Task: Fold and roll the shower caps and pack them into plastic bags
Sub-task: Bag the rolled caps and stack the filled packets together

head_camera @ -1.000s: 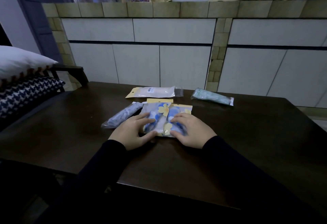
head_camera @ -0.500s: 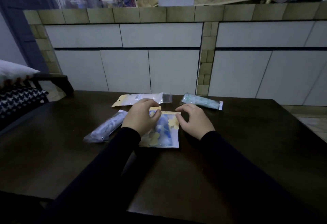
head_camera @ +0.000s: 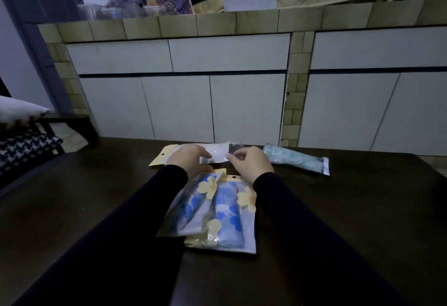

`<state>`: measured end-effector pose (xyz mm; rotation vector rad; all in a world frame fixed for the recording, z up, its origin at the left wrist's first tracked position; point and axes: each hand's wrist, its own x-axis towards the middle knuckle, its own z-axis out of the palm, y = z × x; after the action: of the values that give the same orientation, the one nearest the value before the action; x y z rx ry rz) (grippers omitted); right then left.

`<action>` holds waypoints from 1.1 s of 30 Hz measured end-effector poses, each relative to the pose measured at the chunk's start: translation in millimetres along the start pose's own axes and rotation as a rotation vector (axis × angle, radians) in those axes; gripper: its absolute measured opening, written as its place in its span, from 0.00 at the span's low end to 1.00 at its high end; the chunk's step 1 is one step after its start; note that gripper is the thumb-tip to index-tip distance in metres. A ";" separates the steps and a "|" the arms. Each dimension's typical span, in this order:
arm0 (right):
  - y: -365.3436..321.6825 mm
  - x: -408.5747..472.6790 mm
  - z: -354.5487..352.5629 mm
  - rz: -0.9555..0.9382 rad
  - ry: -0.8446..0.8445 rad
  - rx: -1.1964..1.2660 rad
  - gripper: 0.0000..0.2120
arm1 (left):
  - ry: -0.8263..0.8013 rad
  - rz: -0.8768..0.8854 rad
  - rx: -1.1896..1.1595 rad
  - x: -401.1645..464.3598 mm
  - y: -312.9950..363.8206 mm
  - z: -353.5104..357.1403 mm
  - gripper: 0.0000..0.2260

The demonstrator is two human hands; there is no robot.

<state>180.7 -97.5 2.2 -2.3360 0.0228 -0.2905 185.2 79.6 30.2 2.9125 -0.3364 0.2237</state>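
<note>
both hands have left the flowered blue packed bags [head_camera: 225, 211], which now lie overlapped at centre frame on the bench [head_camera: 362, 221]; the left hand [head_camera: 191, 160] and right hand [head_camera: 249, 163] have reached the white-filled bag [head_camera: 215, 154] further up, each pinching it; likely the next one to finish; a green packed roll [head_camera: 295, 160] lies right.

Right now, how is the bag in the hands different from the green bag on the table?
The white bag is held by the left hand and right hand; the green bag lies untouched to its right. The white bag holds something pale and has a yellow header; the green bag holds a teal roll. Both are clear plastic, on the dark table.
</note>
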 end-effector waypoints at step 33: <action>-20.8 -87.5 -34.9 -0.309 0.168 0.647 0.19 | 0.797 0.254 -0.480 -67.7 15.7 -9.1 0.03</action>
<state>86.5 -98.2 22.9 -1.6618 -0.3085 -0.5549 115.2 80.7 30.2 2.0894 -0.5187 1.1153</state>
